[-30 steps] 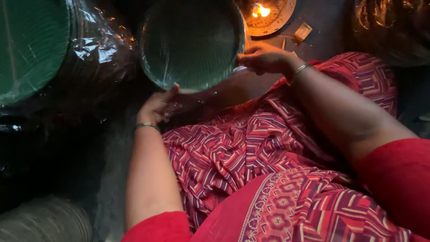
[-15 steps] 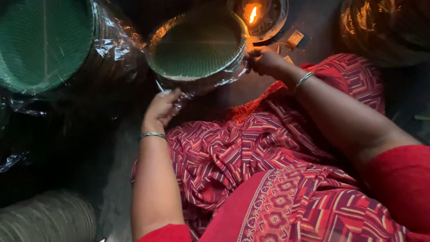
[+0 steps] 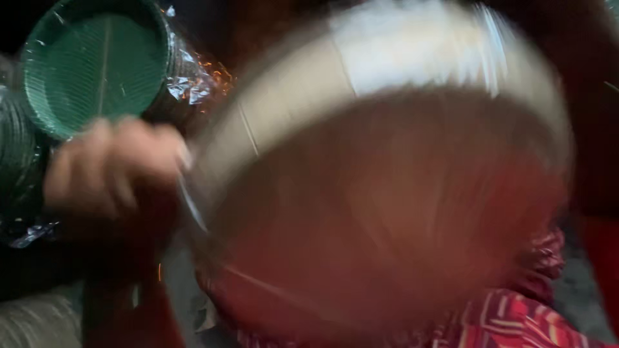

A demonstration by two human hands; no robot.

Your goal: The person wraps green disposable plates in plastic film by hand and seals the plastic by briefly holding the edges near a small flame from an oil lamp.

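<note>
Big round stack of plates (image 3: 387, 206), motion-blurred, fills centre and right of frame, very close to the camera. Left hand (image 3: 113, 164) at mid left grips its rim, fingers curled. Right hand hidden; cannot tell its state. Risk: one-sided hold on a tilted stack, it could slip or spill. Green plates in crinkled plastic wrap (image 3: 97, 71) crowd upper left; red patterned cloth (image 3: 516, 322) lower right.

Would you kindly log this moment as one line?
left hand: on rim of blurred round stack | right hand: hidden | green plate stack: upper left
</note>
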